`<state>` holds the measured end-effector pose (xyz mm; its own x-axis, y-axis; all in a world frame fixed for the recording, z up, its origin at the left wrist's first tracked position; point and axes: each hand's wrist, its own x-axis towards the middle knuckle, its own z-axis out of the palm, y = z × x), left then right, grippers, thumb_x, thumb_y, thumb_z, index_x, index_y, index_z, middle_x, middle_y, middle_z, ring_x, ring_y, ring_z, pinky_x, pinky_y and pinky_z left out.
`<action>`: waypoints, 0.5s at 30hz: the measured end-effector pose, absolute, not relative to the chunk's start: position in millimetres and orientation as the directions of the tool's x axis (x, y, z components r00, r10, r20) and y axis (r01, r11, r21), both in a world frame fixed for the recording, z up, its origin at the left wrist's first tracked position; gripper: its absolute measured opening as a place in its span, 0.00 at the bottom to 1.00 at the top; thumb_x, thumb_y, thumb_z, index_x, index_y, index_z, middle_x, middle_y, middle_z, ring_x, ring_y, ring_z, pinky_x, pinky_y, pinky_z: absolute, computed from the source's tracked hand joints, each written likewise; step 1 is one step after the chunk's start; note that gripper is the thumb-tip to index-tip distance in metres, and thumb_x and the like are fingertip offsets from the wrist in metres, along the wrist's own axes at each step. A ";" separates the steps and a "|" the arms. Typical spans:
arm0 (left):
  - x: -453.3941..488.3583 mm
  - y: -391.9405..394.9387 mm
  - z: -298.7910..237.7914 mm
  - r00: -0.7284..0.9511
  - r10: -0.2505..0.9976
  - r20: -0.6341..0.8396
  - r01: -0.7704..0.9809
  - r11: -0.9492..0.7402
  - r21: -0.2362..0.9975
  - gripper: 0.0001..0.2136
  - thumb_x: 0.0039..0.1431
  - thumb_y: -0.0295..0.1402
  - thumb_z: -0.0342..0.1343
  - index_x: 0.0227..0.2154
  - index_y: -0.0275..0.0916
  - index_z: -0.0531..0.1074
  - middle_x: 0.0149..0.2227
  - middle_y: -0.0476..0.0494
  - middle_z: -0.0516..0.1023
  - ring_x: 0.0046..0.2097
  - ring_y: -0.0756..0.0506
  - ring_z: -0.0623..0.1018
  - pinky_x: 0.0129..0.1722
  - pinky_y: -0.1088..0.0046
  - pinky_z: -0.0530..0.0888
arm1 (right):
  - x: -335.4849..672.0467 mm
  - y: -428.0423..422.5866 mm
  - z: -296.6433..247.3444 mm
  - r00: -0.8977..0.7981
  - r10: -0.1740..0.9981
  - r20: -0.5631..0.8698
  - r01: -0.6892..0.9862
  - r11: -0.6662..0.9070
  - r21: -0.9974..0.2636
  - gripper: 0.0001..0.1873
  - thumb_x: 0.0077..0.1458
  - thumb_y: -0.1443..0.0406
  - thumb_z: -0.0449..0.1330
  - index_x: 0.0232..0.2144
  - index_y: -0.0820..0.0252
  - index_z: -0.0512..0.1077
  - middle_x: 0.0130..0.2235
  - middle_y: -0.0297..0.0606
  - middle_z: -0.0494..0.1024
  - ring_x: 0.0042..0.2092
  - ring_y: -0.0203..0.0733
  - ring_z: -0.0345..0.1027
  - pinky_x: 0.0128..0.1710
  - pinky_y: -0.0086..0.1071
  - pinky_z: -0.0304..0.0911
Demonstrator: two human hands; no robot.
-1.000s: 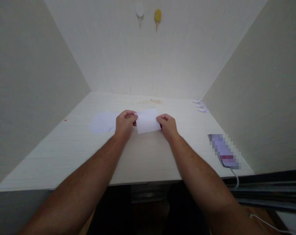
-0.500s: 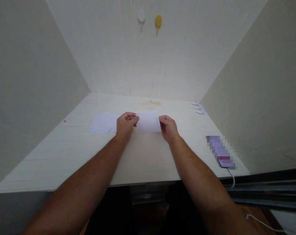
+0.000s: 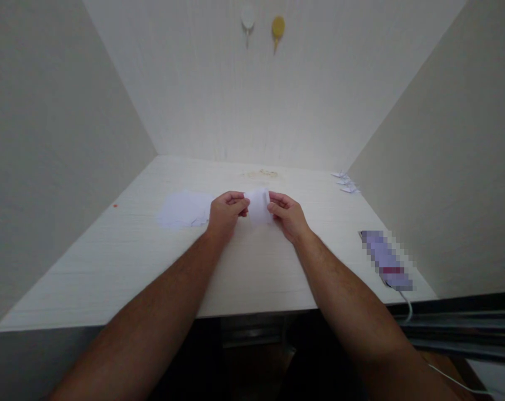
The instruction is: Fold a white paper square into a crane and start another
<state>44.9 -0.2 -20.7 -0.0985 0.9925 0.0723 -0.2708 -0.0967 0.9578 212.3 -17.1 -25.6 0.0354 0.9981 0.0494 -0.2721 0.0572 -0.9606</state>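
A small white sheet of paper (image 3: 258, 205) is held just above the pale desk (image 3: 252, 267), bent so its two ends come close together. My left hand (image 3: 226, 214) pinches its left end with closed fingers. My right hand (image 3: 287, 214) pinches its right end the same way. Only a narrow strip of the sheet shows between the two hands. Both forearms reach in from the near edge of the desk.
A loose stack of white paper (image 3: 183, 209) lies left of my hands. Several small folded paper pieces (image 3: 345, 182) sit at the back right corner. A phone (image 3: 385, 259) with a cable lies at the right. Walls enclose the desk; two hooks (image 3: 262, 27) hang above.
My hands have moved toward each other, and the sheet, flat and wide a second ago, now shows as a narrow folded strip between them.
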 end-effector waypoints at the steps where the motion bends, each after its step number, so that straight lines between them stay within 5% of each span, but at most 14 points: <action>1: 45.4 -0.8 -20.4 -0.083 0.994 0.074 -0.272 -0.094 0.958 0.13 0.38 0.33 0.69 0.28 0.36 0.73 0.20 0.51 0.74 0.22 0.51 0.72 0.24 0.74 0.71 | 211.5 -16.8 -25.6 0.018 0.998 0.053 -0.287 0.056 -0.956 0.25 0.37 0.60 0.73 0.42 0.56 0.77 0.39 0.35 0.81 0.34 0.35 0.70 0.34 0.31 0.63; 4: 47.2 -3.5 -18.9 -0.040 0.995 0.088 -0.256 -0.095 0.962 0.13 0.39 0.33 0.69 0.28 0.36 0.74 0.20 0.50 0.75 0.22 0.51 0.73 0.24 0.74 0.70 | 209.7 -16.3 -26.6 -0.031 0.998 0.060 -0.314 0.047 -0.948 0.25 0.36 0.59 0.74 0.40 0.57 0.77 0.38 0.36 0.82 0.37 0.37 0.72 0.41 0.34 0.66; 15: 48.5 -6.5 -16.5 -0.008 0.994 0.112 -0.191 -0.112 0.975 0.11 0.39 0.32 0.69 0.27 0.36 0.75 0.20 0.48 0.75 0.22 0.51 0.73 0.24 0.74 0.69 | 208.8 -15.5 -32.4 -0.061 0.996 0.062 -0.123 0.054 -0.991 0.20 0.40 0.57 0.72 0.35 0.58 0.76 0.33 0.34 0.80 0.33 0.37 0.70 0.36 0.33 0.64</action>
<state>48.5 -6.5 -16.5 -0.0080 0.9937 0.1121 -0.1910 -0.1115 0.9752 208.8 -15.5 -32.4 -0.0609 0.9962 0.0615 -0.1226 0.0537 -0.9910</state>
